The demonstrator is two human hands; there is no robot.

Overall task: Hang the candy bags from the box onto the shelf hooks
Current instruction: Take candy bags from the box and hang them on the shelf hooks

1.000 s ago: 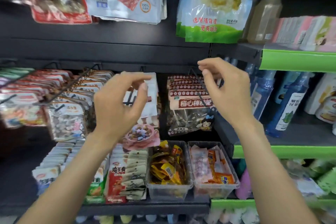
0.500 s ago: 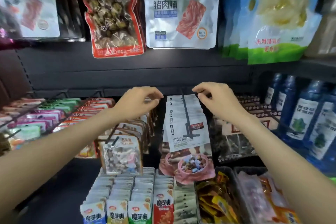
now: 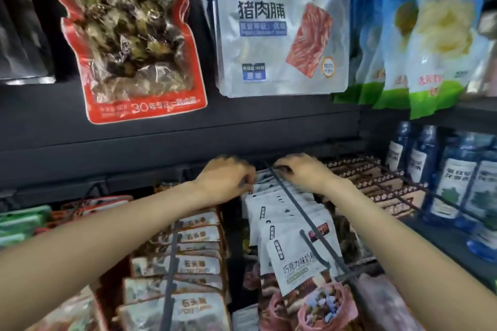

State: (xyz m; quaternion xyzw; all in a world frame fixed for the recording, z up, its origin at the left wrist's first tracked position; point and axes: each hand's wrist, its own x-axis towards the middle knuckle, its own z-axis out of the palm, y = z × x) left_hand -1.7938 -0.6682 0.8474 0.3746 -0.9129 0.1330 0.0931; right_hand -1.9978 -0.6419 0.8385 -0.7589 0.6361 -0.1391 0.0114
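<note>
Dark shelving (image 3: 161,140) fills the background, with snack pouches hung in a row above. At far left, green packets (image 3: 21,223) hang beside a row of brown-labelled bags (image 3: 188,247). My left hand (image 3: 226,177) reaches to the rear of the white candy bags (image 3: 285,220); its fingers are curled and pinch the left top edge of the rearmost bag. These bags hang in a row on the long dark hook (image 3: 304,220). My right hand (image 3: 301,173) has its fingers curled at the hook's rear, over the same bag's right top edge; whether they pinch it, I cannot tell. Blue bottles (image 3: 457,185) stand at right. Compared with half a second ago, both hands have moved deeper and closer together, toward the back panel.
</note>
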